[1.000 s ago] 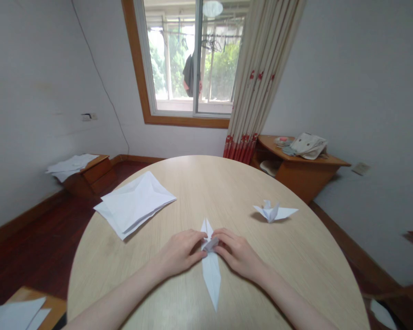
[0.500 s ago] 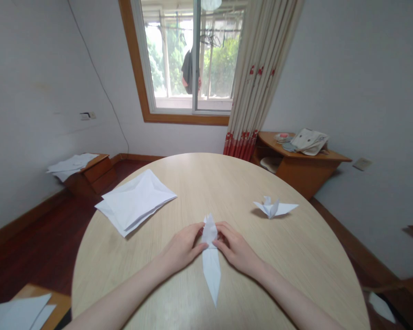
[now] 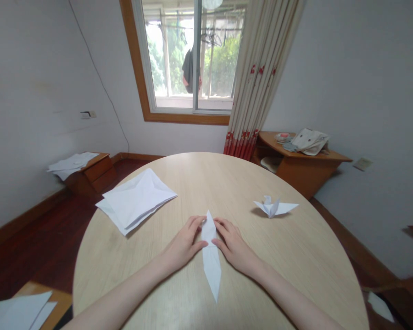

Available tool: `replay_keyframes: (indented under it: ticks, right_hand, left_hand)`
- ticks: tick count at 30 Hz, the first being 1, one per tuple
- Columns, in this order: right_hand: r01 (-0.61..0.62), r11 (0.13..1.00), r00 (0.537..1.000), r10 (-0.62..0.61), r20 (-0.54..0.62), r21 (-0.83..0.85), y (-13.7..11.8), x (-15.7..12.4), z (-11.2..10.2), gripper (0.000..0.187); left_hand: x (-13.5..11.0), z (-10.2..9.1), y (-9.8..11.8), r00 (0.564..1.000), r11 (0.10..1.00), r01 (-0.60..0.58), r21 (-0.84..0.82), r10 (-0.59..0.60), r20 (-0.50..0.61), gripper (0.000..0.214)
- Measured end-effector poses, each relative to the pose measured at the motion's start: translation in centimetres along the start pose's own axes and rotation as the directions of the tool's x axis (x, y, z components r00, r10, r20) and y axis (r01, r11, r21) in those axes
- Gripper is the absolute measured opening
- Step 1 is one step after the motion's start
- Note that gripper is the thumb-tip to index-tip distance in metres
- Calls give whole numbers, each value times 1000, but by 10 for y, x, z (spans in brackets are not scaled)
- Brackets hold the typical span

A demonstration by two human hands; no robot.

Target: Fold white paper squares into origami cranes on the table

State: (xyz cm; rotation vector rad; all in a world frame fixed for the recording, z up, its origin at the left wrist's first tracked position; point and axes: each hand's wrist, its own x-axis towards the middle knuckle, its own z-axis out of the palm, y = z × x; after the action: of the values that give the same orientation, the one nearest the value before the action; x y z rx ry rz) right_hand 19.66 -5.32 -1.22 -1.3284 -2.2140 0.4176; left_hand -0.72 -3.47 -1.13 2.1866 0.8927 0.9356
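Note:
A long, narrow piece of folded white paper (image 3: 212, 268) lies on the table in front of me, pointed at both ends, with a crease across its middle. My left hand (image 3: 186, 239) grips its left edge, thumb by the crease and fingertips near the far point. Along the right edge my right hand (image 3: 234, 242) holds it the same way, fingers curled. Some of the fingertips are hidden at the paper's edges. To the right stands a folded white paper crane (image 3: 271, 208) with its wings spread.
Sheets of white paper (image 3: 139, 199) are stacked at the left of the round wooden table (image 3: 206, 172). More paper (image 3: 19, 311) lies on a wooden surface at lower left. A low cabinet (image 3: 96, 172) and a corner desk (image 3: 306, 167) stand beyond the table.
The upper part of the folded paper now lies flatter, its far point reaching slightly farther away. Fingers of both hands have shifted outward along its edges. The crane and stack have stayed put.

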Motion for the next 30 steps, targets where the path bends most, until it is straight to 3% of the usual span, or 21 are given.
replay_keyframes:
  ticks: [7,13,23,30]
  right_hand:
    - [30,990,1000,-31,-1,-136,3,0,3,46]
    - [98,973,995,-89,53,-207,2,-1,1,43]
    - [104,976,988,-80,132,-191,-4,-1,-5,45]
    - [94,969,984,-57,167,-227,-7,-2,-8,46]
  left_hand:
    - [-1,-1,-3,1000,945,-4,328,3,2,44]
    - [-1,0,-6,998,869,-55,492,32,56,41]
    - [-4,3,-7,993,827,-78,557,11,122,41]
    - [-3,-8,-4,977,823,-138,550,21,214,45]
